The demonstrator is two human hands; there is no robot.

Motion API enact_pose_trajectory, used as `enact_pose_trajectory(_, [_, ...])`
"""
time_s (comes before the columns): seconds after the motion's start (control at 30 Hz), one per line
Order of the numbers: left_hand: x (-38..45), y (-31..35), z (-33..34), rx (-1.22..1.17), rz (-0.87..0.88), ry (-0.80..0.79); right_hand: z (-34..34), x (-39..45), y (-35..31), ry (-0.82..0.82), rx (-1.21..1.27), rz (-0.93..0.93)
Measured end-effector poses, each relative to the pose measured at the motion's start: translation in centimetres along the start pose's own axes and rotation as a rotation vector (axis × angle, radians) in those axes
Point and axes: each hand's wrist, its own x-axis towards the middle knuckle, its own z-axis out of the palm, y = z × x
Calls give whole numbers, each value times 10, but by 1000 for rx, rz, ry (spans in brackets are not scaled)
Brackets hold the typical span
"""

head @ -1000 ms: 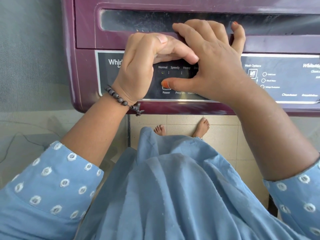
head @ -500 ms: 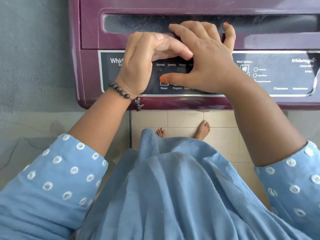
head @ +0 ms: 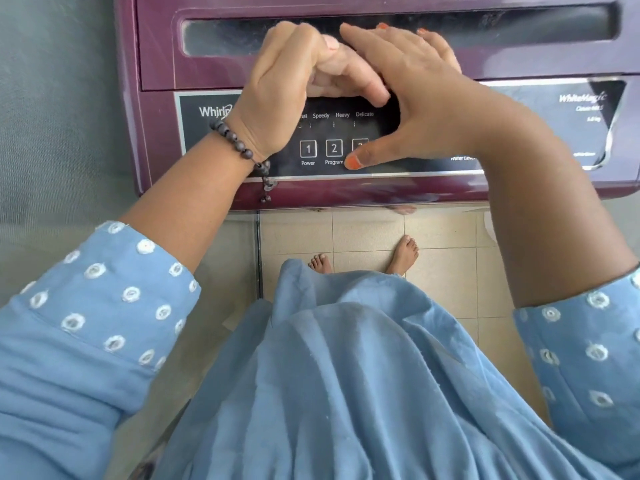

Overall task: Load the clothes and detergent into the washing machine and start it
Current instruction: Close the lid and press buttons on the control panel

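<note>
Two hands hover over the maroon washer (head: 156, 98) and its dark panel (head: 207, 140). Left hand (head: 277, 88), with a beaded bracelet (head: 239, 147), has its fingers loosely curled, holding nothing. Right hand (head: 415, 98) is spread, thumb tip (head: 353, 162) beside the Program button (head: 334, 148).

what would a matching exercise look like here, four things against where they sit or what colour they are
Things:
1. Power button
2. beaded bracelet
3. right hand thumbnail
4. washing machine body

Matches:
A. orange polish
B. dark purple
C. left of the Program button
D. round the left wrist

Pairs: 1-C, 2-D, 3-A, 4-B
</note>
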Motion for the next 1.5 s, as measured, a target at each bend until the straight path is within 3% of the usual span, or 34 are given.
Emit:
enact_pose_trajectory(0.47, [14,-16,-5,-63,101,-157,14,5,-3,128,-11,55])
enact_pose_trajectory(1.5, [14,-17,-5,-59,100,-127,14,7,-6,142,9,89])
